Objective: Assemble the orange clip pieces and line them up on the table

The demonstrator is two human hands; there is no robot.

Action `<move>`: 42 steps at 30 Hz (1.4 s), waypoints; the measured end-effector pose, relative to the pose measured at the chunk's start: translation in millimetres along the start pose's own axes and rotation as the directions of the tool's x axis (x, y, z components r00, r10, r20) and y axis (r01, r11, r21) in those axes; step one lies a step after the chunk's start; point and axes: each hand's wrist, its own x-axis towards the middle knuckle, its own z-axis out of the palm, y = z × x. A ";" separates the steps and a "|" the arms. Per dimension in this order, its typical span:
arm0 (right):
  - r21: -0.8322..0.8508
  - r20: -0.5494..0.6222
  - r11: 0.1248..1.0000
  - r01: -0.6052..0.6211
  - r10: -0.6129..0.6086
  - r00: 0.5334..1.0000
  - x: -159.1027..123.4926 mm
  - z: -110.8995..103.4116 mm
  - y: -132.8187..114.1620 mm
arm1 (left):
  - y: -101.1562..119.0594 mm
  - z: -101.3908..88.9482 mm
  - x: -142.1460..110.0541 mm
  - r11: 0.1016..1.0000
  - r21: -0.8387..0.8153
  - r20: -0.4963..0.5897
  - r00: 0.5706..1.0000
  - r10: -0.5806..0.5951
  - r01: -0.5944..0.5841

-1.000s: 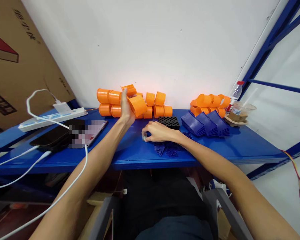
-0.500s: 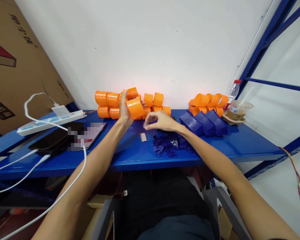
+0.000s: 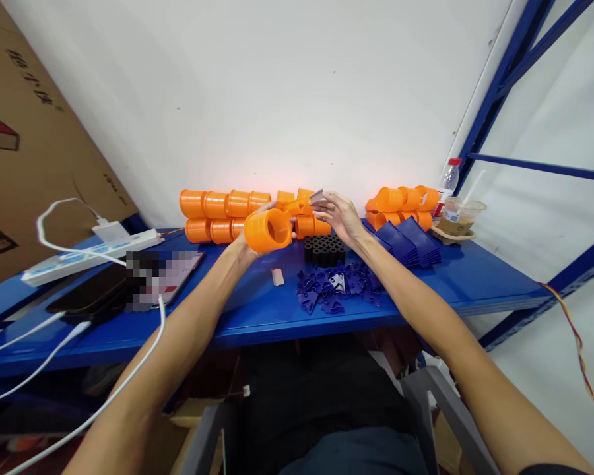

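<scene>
My left hand [image 3: 257,243] is closed around an orange plastic cup-shaped part [image 3: 262,232], whose round side faces me and whose narrower arm points right. To the right of it, my right hand [image 3: 340,218] pinches a small thin pale strip [image 3: 317,196] between thumb and fingertips, held up near the orange part. Another small pale pinkish strip [image 3: 278,277] lies on the blue table below. Black cylinders [image 3: 325,251] stand in a block under my right hand. A loose pile of dark blue plastic pieces [image 3: 321,290] lies in front of them.
Orange parts [image 3: 215,204] are stacked along the wall, with more orange parts [image 3: 400,198] at right. Blue flat plates [image 3: 416,243] lie fanned out near a drink cup [image 3: 460,214] and a bottle [image 3: 448,181]. Phones [image 3: 92,287], white cables and a power strip [image 3: 92,257] occupy the left.
My right hand has risen from the table to the right, lifting the pale strip. My left hand has turned the orange part so its round opening shows. The black cylinders have come into view.
</scene>
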 end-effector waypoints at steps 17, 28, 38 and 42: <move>-0.442 -0.229 0.896 0.042 -0.158 0.961 6.0 2.7 15.9 | -8.5 -12.4 9.0 0.990 -0.018 -0.004 0.990 -0.141 0.140; -0.468 -0.316 0.878 0.098 -0.269 0.910 6.0 -0.7 18.9 | -11.1 -8.1 3.1 0.991 0.002 0.029 0.990 -0.135 0.135; -0.600 -0.258 0.785 0.153 -0.371 0.892 1.0 -1.9 15.7 | -12.5 4.4 -10.0 0.981 0.071 0.087 0.979 -0.186 0.180; -0.613 -0.169 0.757 0.227 -0.406 0.898 -5.8 2.9 13.4 | -13.4 7.7 -12.9 0.980 0.081 0.104 0.977 -0.188 0.180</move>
